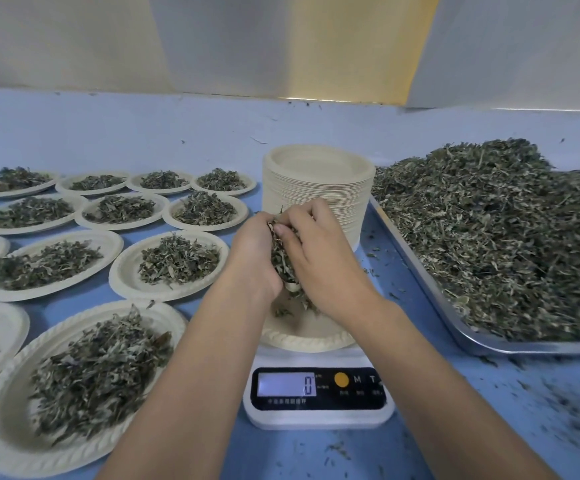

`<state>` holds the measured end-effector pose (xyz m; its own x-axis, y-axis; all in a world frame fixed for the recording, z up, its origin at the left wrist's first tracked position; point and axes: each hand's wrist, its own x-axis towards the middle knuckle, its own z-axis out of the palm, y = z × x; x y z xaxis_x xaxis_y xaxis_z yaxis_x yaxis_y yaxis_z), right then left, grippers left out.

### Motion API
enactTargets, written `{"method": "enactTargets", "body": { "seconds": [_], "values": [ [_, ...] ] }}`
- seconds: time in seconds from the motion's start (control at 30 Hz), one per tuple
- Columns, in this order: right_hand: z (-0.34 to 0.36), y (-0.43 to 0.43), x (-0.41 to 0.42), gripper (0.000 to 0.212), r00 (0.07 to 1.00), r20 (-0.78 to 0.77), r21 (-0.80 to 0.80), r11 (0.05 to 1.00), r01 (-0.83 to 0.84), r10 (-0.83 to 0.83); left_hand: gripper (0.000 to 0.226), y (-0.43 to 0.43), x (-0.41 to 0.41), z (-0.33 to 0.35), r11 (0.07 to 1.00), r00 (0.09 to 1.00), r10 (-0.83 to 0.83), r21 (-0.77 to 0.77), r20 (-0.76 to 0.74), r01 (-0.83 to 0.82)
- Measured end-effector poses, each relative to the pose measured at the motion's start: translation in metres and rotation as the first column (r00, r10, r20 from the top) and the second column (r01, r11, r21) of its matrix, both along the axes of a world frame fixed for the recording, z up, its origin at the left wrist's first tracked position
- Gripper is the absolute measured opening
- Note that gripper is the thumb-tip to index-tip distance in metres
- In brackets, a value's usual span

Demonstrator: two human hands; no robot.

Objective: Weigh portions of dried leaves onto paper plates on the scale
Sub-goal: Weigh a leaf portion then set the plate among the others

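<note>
A white digital scale point(318, 398) stands at the centre front, its display showing 0. On it rests a paper plate point(307, 337) with a few leaf bits. Just above that plate my left hand point(252, 252) and my right hand point(316, 254) are cupped together, fingers curled round a clump of dried leaves point(283, 261) held between them. Some leaves hang down from the clump towards the plate.
A tall stack of paper plates point(318, 188) stands behind my hands. A metal tray point(468, 337) heaped with dried leaves point(503, 237) fills the right side. Several filled plates point(84, 372) cover the blue table point(489, 427) at the left. Leaf crumbs litter the front right.
</note>
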<state>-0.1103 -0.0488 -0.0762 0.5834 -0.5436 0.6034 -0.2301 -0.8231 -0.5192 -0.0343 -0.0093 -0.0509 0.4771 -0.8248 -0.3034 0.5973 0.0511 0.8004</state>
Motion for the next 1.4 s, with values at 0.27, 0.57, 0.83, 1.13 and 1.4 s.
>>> {"method": "enactTargets", "body": {
  "seconds": [0.27, 0.57, 0.83, 1.13, 1.4],
  "values": [
    [-0.001, -0.001, -0.002, 0.016, 0.999, -0.014, 0.034, 0.998, -0.046, 0.046, 0.034, 0.003, 0.001, 0.000, 1.000, 0.999, -0.023, -0.014, 0.049, 0.023],
    [0.001, 0.000, -0.004, 0.016, 0.996, -0.048, 0.029, 0.996, -0.080, 0.081, 0.027, -0.004, -0.001, -0.005, 0.995, 0.981, 0.078, 0.055, 0.176, -0.089],
    [0.007, 0.002, -0.007, 0.013, 0.994, -0.013, 0.101, 0.989, -0.106, 0.108, 0.035, -0.004, 0.005, -0.008, 0.981, 0.971, 0.154, 0.090, 0.182, -0.172],
    [0.012, -0.004, -0.013, 0.008, 0.994, 0.096, 0.207, 0.976, -0.073, 0.054, 0.019, 0.000, 0.016, -0.003, 0.963, 0.963, 0.218, 0.127, 0.162, -0.239],
    [0.013, -0.007, -0.019, 0.014, 1.000, -0.015, 0.391, 0.920, -0.017, 0.024, 0.026, 0.005, 0.028, 0.003, 0.985, 0.988, 0.120, 0.113, 0.093, -0.130]
  ]
}}
